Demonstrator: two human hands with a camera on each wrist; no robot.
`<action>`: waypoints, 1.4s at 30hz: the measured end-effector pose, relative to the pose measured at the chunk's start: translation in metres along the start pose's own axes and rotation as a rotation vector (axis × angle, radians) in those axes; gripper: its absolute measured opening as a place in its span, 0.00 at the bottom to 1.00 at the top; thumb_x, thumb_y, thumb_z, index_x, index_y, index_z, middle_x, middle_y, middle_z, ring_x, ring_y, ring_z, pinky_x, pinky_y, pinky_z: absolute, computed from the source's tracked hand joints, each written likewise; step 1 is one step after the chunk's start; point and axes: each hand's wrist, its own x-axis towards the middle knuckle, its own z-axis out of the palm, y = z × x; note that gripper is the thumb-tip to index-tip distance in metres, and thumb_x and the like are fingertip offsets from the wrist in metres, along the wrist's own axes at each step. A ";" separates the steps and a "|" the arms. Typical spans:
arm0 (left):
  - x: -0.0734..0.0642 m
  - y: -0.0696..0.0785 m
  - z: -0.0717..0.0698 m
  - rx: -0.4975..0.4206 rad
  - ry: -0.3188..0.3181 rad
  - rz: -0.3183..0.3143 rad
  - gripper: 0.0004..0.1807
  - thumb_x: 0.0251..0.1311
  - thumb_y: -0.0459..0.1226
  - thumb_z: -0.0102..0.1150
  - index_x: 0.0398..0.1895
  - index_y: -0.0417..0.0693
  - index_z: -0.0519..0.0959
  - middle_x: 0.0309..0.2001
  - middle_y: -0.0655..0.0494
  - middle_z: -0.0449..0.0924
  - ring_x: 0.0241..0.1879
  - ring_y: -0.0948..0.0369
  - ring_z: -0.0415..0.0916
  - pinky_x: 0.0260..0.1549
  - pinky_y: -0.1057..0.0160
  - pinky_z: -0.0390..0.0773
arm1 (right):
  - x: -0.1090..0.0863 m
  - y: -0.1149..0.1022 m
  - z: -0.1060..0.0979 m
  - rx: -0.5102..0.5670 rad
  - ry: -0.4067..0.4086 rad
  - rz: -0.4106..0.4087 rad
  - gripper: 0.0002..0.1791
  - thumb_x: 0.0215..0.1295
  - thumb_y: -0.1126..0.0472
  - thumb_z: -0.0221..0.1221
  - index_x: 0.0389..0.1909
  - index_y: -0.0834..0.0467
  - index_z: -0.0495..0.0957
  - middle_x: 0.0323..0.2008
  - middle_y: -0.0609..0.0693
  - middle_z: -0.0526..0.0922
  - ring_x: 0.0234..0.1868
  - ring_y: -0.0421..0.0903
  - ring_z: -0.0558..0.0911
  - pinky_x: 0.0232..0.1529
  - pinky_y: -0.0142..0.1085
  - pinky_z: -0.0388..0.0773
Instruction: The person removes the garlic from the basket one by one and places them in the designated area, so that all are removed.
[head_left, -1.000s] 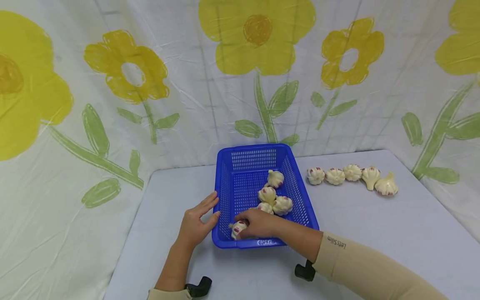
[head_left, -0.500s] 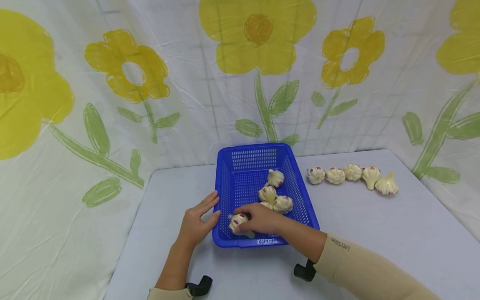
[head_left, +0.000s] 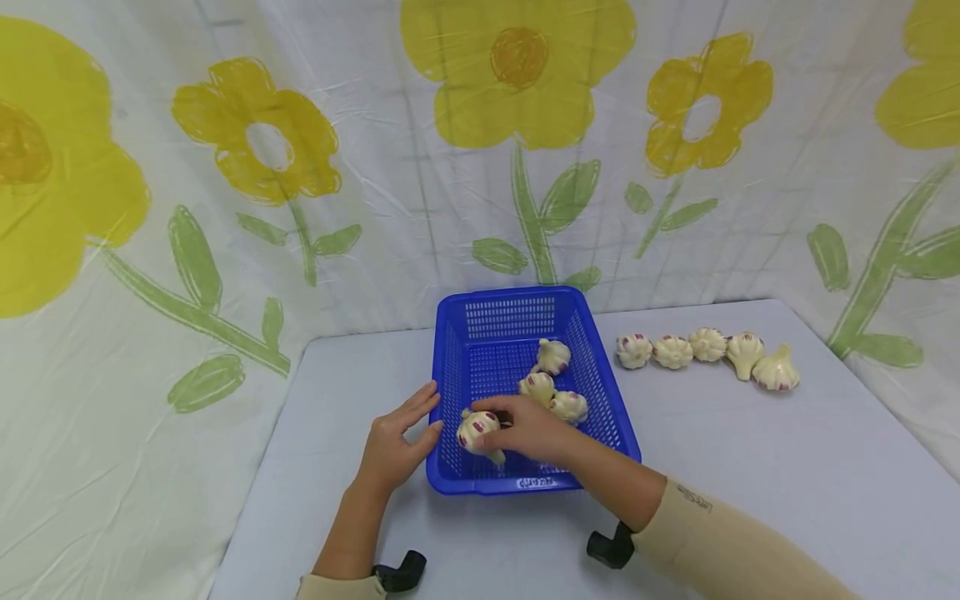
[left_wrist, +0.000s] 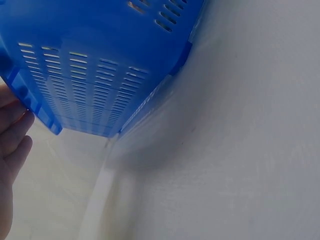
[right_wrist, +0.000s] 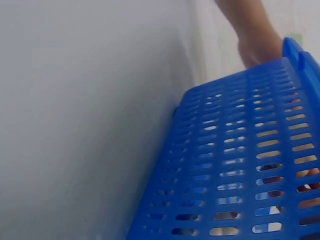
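Observation:
My right hand [head_left: 528, 429] pinches a white garlic bulb [head_left: 476, 432] with purple marks, low over the front left of the blue plastic basket [head_left: 442, 358]. Several more bulbs lie in that basket, among them one garlic bulb [head_left: 553, 357] toward the back and another garlic bulb [head_left: 570, 407] beside my right wrist. With fingers extended, my left hand [head_left: 393, 446] touches the basket's left rim. In the left wrist view, its fingers [left_wrist: 15, 130] rest at the slotted basket's edge. The right wrist view has the basket wall [right_wrist: 240, 130] hiding most of the grip.
Several garlic bulbs [head_left: 671, 352] form a row on the white table [head_left: 712, 450], right of the basket. Behind the table hangs a white cloth [head_left: 382, 250] painted with yellow flowers. A black wrist mount [head_left: 611, 546] sits below my right forearm.
My right hand has lifted the garlic bulb up from the basket's front left corner and slightly away from me. The left hand has stayed at the rim.

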 end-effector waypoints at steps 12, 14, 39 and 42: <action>-0.001 0.003 0.001 -0.006 -0.036 -0.032 0.23 0.58 0.35 0.65 0.59 0.40 0.79 0.64 0.51 0.76 0.63 0.53 0.75 0.61 0.75 0.68 | -0.022 -0.006 -0.031 0.219 0.106 -0.019 0.28 0.62 0.54 0.66 0.64 0.48 0.74 0.62 0.50 0.77 0.61 0.49 0.78 0.56 0.41 0.82; -0.001 0.003 0.000 -0.009 -0.042 -0.037 0.23 0.59 0.36 0.65 0.59 0.40 0.79 0.64 0.50 0.75 0.63 0.54 0.75 0.61 0.75 0.68 | -0.028 -0.008 -0.041 0.253 0.117 -0.031 0.28 0.63 0.55 0.66 0.65 0.49 0.74 0.62 0.51 0.77 0.60 0.49 0.79 0.55 0.39 0.82; -0.001 0.000 -0.002 0.004 -0.041 -0.029 0.23 0.59 0.35 0.64 0.59 0.40 0.79 0.64 0.50 0.75 0.64 0.54 0.74 0.62 0.75 0.68 | -0.078 0.072 -0.138 0.775 0.750 -0.179 0.37 0.67 0.67 0.60 0.74 0.65 0.56 0.63 0.48 0.70 0.59 0.36 0.74 0.55 0.21 0.76; -0.001 0.000 -0.002 0.000 -0.037 -0.026 0.23 0.59 0.35 0.64 0.59 0.40 0.79 0.64 0.50 0.75 0.63 0.54 0.74 0.62 0.76 0.67 | -0.074 0.090 -0.137 0.841 0.865 -0.050 0.39 0.66 0.65 0.61 0.75 0.61 0.56 0.71 0.55 0.62 0.65 0.38 0.69 0.56 0.19 0.74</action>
